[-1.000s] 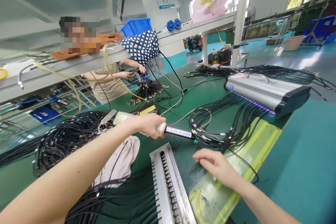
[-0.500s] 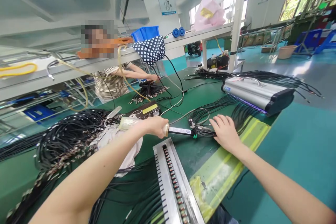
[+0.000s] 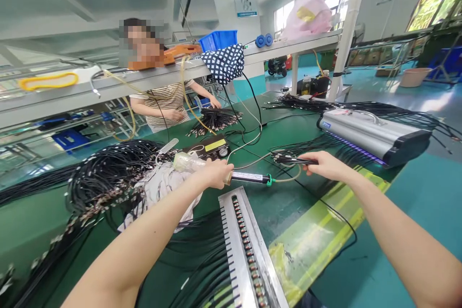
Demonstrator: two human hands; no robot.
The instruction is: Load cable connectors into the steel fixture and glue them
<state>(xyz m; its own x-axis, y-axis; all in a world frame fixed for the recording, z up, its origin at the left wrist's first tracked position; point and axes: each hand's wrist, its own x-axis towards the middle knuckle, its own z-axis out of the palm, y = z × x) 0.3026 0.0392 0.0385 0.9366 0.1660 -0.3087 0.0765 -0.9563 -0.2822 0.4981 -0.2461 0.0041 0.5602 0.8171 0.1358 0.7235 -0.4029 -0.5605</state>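
Note:
My left hand [image 3: 216, 174] is closed round the handle of a pen-shaped tool [image 3: 249, 177] that lies level over the green bench, its green tip pointing right. My right hand [image 3: 324, 165] is closed on a bunch of black cables [image 3: 290, 159], lifted a little off the bench just right of the tool's tip. A metal comb fixture [image 3: 245, 245] with a row of small connectors lies in front of both hands. Cables run out of it to the left.
A silver lamp unit [image 3: 371, 134] glowing violet underneath lies at the right over spread cables. A big coil of black cables [image 3: 108, 173] and a white cloth [image 3: 159, 190] lie at the left. A black controller box [image 3: 211, 147] sits behind. Across the bench a person in a striped shirt [image 3: 164, 103] handles cables.
My right hand went from flat on the yellow mat up to the cable bunch, then closed on it and raised it. The left hand stayed on the tool.

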